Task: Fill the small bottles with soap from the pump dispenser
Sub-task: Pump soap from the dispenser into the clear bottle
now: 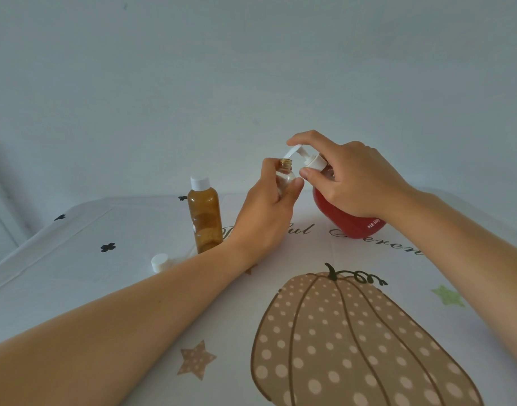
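Pumpkin print (353, 347) up front on the tablecloth (128, 230), both hands busy just behind it.

Left hand (269, 206) is wrapped around a small clear bottle (285, 175), holding it up with its open neck right under the white nozzle of the red pump dispenser (348, 221). Right hand (353, 183) curls over the pump, index finger on top, hiding most of the neck. Off to the left stands a capped amber bottle (205, 221), with a loose white cap (160, 262) lying near it.

Dispenser (349, 222) partly behind right hand (351, 178)
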